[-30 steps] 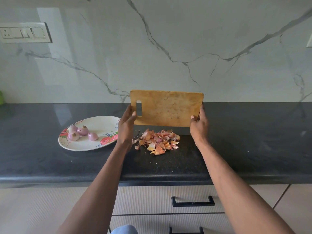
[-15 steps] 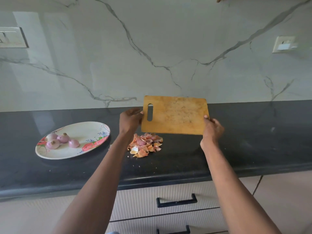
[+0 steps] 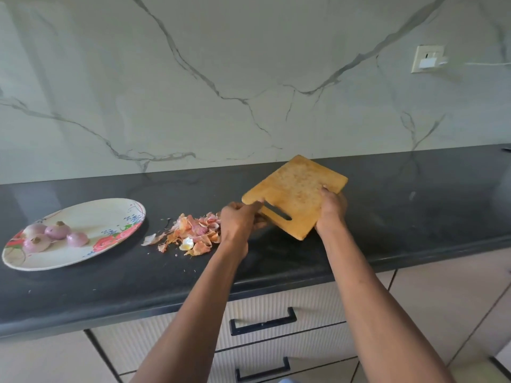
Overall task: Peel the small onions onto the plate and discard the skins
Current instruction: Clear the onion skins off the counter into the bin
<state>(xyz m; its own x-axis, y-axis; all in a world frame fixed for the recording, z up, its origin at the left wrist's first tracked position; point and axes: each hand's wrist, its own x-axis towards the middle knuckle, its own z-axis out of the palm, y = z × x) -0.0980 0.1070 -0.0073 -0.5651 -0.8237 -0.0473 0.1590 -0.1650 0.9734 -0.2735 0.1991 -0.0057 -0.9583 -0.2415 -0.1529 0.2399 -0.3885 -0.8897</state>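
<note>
- My left hand (image 3: 240,221) and right hand (image 3: 330,207) each grip the tilted cutting board (image 3: 294,193)
- Peeled onions (image 3: 51,235) sit at the plate (image 3: 83,214)'s left end; skins (image 3: 193,233) mid-counter
- Careless lowering could scatter skins off the front edge

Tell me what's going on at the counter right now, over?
Left hand and right hand both grip the cutting board. Four peeled onions on the plate. Skins still piled on the counter.
</note>
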